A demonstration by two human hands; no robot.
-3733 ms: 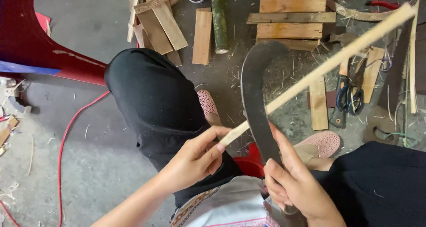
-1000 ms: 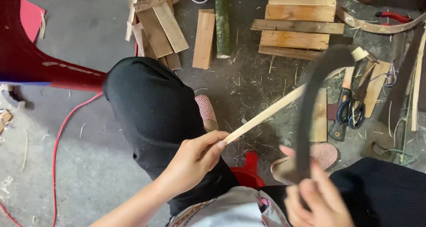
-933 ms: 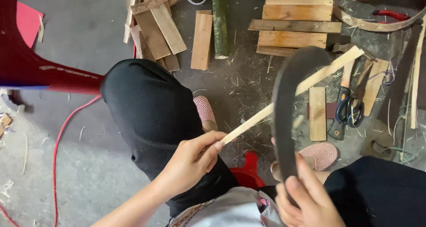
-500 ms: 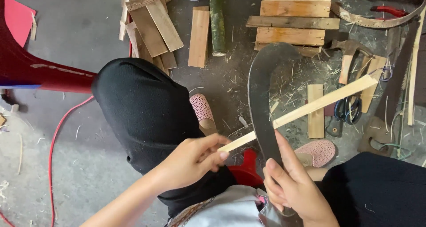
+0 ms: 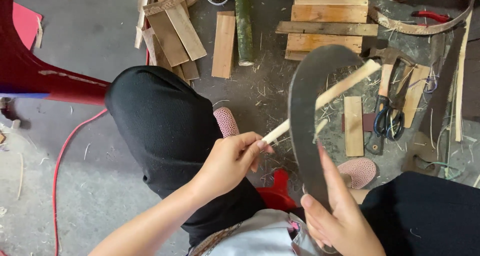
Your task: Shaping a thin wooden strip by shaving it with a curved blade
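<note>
While the left hand [image 5: 227, 161] pinches a thin bamboo strip [image 5: 325, 98], the right hand [image 5: 340, 218] grips a curved knife [image 5: 305, 116]; shaving looks underway, needing a careful push.

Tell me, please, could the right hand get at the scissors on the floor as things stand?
Probably not right away: the right hand is gripping the curved blade, so it isn't free, though nothing lies over the scissors.
</note>
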